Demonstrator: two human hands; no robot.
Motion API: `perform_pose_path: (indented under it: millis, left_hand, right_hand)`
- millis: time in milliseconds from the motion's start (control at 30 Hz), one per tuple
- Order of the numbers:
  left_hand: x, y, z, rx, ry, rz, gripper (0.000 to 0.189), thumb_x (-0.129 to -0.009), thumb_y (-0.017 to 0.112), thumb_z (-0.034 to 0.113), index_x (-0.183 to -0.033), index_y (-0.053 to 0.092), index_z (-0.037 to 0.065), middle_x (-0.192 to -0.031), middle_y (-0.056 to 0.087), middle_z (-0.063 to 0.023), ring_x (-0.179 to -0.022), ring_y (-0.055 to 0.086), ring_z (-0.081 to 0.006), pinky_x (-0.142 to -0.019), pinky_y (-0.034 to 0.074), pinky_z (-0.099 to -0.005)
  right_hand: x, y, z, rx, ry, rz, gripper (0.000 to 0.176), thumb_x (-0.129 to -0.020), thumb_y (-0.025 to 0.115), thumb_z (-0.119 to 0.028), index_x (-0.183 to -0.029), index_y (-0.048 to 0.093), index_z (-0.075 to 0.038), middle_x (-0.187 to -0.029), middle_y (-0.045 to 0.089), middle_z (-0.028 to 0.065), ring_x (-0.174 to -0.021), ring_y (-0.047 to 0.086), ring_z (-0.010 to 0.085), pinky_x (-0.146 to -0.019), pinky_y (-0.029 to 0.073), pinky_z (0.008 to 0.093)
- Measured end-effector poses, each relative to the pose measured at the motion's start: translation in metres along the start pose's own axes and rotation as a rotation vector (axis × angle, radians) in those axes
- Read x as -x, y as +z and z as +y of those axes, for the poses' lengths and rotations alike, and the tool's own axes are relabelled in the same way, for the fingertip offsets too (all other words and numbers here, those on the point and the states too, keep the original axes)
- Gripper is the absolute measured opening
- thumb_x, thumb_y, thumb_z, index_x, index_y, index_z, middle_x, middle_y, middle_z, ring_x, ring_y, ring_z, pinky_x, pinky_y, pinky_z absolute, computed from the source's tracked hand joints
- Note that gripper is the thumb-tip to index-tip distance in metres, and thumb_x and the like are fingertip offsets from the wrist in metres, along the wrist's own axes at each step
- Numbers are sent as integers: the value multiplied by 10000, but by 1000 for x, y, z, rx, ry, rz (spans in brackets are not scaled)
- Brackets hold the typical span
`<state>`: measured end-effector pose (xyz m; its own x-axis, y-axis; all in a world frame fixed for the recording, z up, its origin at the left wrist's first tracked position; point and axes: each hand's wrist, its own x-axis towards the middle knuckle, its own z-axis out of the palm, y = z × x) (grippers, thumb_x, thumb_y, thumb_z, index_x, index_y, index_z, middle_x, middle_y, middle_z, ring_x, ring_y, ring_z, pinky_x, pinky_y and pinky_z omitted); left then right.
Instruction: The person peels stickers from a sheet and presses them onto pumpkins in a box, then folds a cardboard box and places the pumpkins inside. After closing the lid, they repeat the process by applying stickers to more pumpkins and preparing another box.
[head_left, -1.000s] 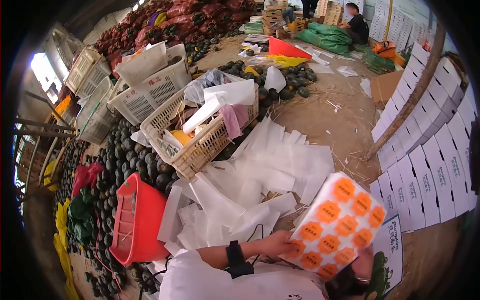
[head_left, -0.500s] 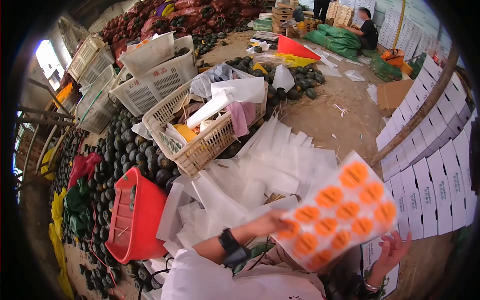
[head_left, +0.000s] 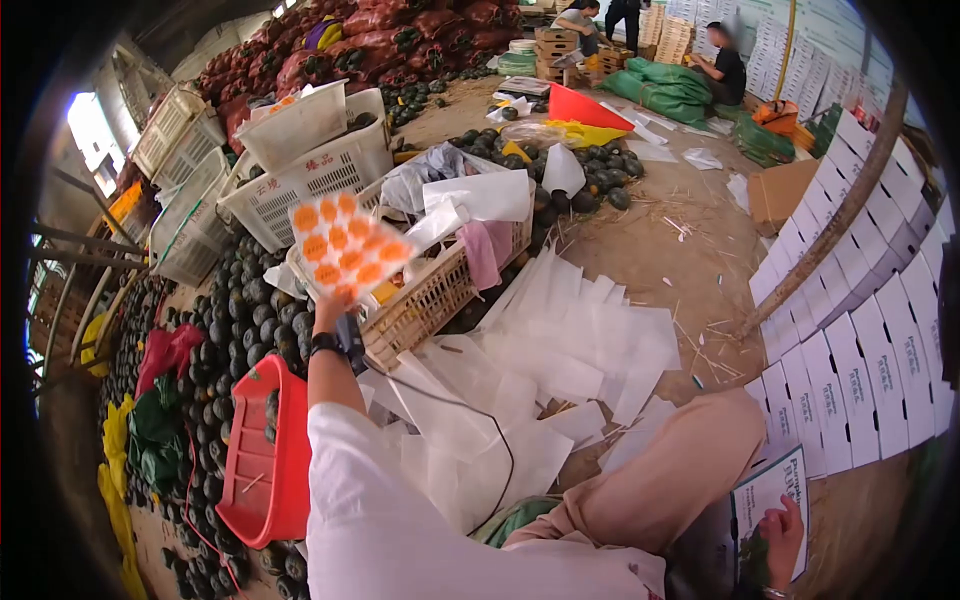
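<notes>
My left hand (head_left: 335,303) grips the lower edge of a sheet of orange round stickers (head_left: 345,240), held out over the near end of a white plastic crate (head_left: 425,312). Inside that crate are a grey cloth, white paper and a pink cloth (head_left: 483,252) hanging over its side. At the lower right, my right hand (head_left: 783,532) lies against a white printed carton (head_left: 770,492). Its fingers are loosely bent and apart, with nothing seen between them. Loose white paper sheets (head_left: 560,340) cover the floor in front of my bent knee.
Dark green pumpkins (head_left: 270,310) are heaped at left around a red tub (head_left: 265,450). White cartons (head_left: 850,380) stand in rows at right, behind a slanting wooden pole (head_left: 845,215). Two white crates (head_left: 300,180) stand farther back. Several people are in the background.
My left hand has swung the sticker sheet from the lower right to over the crate at left. My right hand has dropped slightly lower against the carton.
</notes>
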<state>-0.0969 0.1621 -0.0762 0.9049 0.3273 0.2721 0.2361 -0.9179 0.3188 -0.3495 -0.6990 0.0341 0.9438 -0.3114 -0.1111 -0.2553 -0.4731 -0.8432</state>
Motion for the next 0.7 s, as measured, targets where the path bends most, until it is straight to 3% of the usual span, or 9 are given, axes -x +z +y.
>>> perform_pose_path:
  millis: [33,133,167,200,300,400,467,600,700]
  left_hand:
    - [-7,29,-14,-48,103,262,459,-760,644,251,-1061,502,-65,-936,582,-190,-819,589,-244,-646,475,-336]
    - [13,-27,134,-196,-245,400,722,-690,699,351,-1261,386,39,-1132,514,-239,-1027,514,-369,-836,432,-396]
    - [3,-31,166,-187,-135,317,625,-730,672,311,-1228,434,17,-1122,531,-239,-1016,528,-363,-864,421,-384]
    - [-3,-36,199,234,171,227,545,-736,668,334,-1123,522,-19,-1088,570,-169,-963,556,-320,-797,447,-383]
    - [78,-133,397,1103,615,-179,321,-831,581,209,-1059,579,-18,-903,625,-98,-800,590,-179,-695,467,-265]
    - [150,-200,498,993,1578,-159,205,-765,622,97,-961,618,35,-878,638,-105,-750,620,-197,-623,479,-278]
    - [189,-218,534,1060,1918,-248,205,-772,615,100,-965,616,33,-876,635,-104,-748,613,-192,-624,476,-277]
    - [244,-224,597,1213,2218,-399,204,-784,600,107,-973,610,31,-871,628,-102,-743,601,-181,-626,471,-274]
    - [277,-223,635,1271,2324,-506,204,-794,589,112,-979,606,29,-868,622,-100,-740,592,-173,-628,467,-272]
  right_hand:
    - [1,-11,11,44,14,-63,380,-851,519,-119,-1203,425,-9,-818,559,79,-663,550,116,-554,447,213]
    - [12,-36,20,130,77,-130,378,-838,539,-115,-1186,440,-5,-776,550,60,-641,536,112,-538,443,221]
    - [16,-42,22,148,105,-132,377,-831,545,-108,-1180,447,-6,-760,545,51,-630,527,109,-532,440,225]
    - [14,-47,21,199,104,-122,370,-826,546,-105,-1171,458,-5,-759,543,42,-628,512,101,-542,434,225]
    - [20,-90,54,248,78,-17,359,-817,537,-82,-1164,482,-7,-778,525,4,-648,466,78,-591,426,232]
    - [21,-96,21,238,64,102,372,-829,518,-89,-1193,480,-28,-803,556,17,-695,498,82,-603,423,236]
    - [31,-104,18,229,92,143,357,-839,539,-154,-1170,497,-27,-764,564,28,-690,514,96,-620,433,239]
    - [73,-107,51,72,171,209,365,-835,564,-221,-1151,511,-46,-812,612,69,-711,555,142,-656,450,284]
    - [100,-110,65,413,162,261,369,-806,585,-248,-1099,533,-28,-793,622,125,-717,592,228,-663,456,325]
